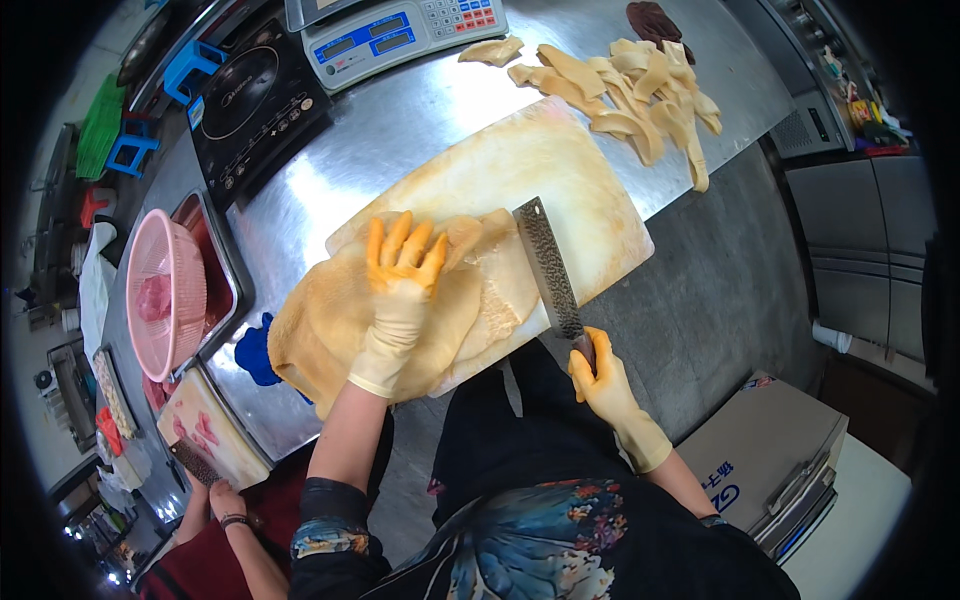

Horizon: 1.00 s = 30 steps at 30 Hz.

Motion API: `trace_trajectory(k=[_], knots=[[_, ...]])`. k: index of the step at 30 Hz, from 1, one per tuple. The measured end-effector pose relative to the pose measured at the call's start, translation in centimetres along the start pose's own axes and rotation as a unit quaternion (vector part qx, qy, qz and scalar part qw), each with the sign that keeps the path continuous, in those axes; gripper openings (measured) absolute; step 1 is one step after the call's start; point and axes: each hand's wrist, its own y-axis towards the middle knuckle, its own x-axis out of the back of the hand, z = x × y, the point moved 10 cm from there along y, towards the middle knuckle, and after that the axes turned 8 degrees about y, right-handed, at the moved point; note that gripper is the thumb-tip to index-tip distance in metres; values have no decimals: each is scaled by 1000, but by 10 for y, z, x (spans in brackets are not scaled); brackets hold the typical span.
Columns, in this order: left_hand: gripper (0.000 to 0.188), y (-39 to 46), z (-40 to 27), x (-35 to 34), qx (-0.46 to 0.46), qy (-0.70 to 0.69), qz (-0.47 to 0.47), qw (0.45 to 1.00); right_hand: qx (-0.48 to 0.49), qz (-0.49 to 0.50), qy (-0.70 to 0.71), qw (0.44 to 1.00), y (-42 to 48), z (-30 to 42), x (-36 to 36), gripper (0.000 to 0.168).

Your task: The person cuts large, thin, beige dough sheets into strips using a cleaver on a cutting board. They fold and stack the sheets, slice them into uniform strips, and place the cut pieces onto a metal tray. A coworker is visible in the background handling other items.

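A large sheet of tan tripe drapes over the near left part of a stained white cutting board. My left hand, in a cream and orange rubber glove, lies on it with fingers spread. In the matching glove, my right hand grips the handle of a cleaver. The patterned blade is just right of the tripe's pale cut edge; whether they touch, I cannot tell. Beyond the board's far right corner, several cut strips of tripe lie heaped on the steel table.
Behind the board are an induction cooker and a digital scale. A pink basket holding meat rests on a metal tray at left. At lower left, another person's hands work with a cleaver. A cardboard box stands at lower right.
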Motion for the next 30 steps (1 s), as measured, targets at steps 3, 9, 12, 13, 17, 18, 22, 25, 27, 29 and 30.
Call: trace_trajectory(k=[3, 9, 12, 13, 17, 18, 22, 25, 27, 29, 30], knots=[[42, 1, -10, -23, 15, 6, 68, 998, -7, 2, 11, 1000, 1, -1, 0, 37], [80, 4, -10, -34, 227, -112, 48, 966, -7, -6, 21, 1000, 1, -1, 3, 36], [89, -19, -40, -51, 144, -48, 198, 968, -12, -9, 20, 1000, 1, -3, 6, 37], [88, -26, -48, -56, 118, -24, 238, 964, -15, -8, 19, 1000, 1, -4, 5, 37], [83, -32, -44, -51, 106, -33, 217, 970, -19, -18, 26, 999, 1, -1, 6, 37], [82, -29, -31, -46, 127, -66, 200, 969, -21, -20, 44, 999, 0, -2, 8, 37], [75, -10, 77, 6, 182, 97, 75, 976, 12, -43, 77, 996, -5, 14, 17, 35], [67, -46, 161, -28, 291, -45, 298, 908, 30, -66, 76, 994, -1, 17, 28, 34], [65, -56, 158, -36, 264, -152, 272, 913, 28, -70, 81, 994, 2, 9, 31, 35], [58, -57, 144, -32, 283, -221, 225, 906, 22, -94, 78, 992, 0, 6, 39, 36], [54, -70, 150, -40, 299, -313, 178, 884, 14, -104, 67, 992, 0, 8, 37, 39]])
